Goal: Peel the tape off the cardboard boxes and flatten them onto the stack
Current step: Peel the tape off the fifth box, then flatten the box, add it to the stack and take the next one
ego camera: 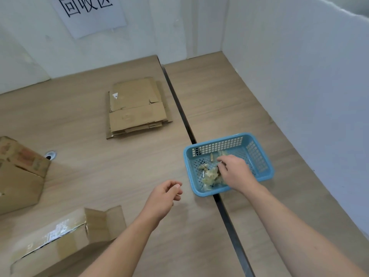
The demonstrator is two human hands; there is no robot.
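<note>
Smooth white wall panels (299,66) close off the back and right side, with a white paper sheet (89,15) bearing black brush-stroke characters stuck to the back one. Below them stand two pale wood-grain laminate tabletops, the left one (89,176) and the right one (229,96), split by a narrow dark gap (179,108).

At the near left corner lies a brown corrugated cardboard box (60,242), tipped on its side with one end flap folded open; glossy, wrinkled clear tape (58,230) is stuck along its upper edge. Beyond it, at the left edge, sits a second brown cardboard box (18,176) with faded reddish print, still in box form. Farther back, just beside the gap, the stack of flattened cardboard sheets (135,108) lies flat, its creased layers slightly offset.

A light blue rectangular plastic basket (259,156) with grid-perforated walls straddles the gap. The right hand (235,172) reaches into it palm down, bare forearm extended, fingers bent down onto a crumpled wad of yellowish clear tape (209,176); whether they pinch any of it cannot be told. The left hand (163,196) hovers over the left tabletop near the basket, fingers loosely curled, holding nothing.

A small round metal-rimmed hole (50,154) is set into the left tabletop.
</note>
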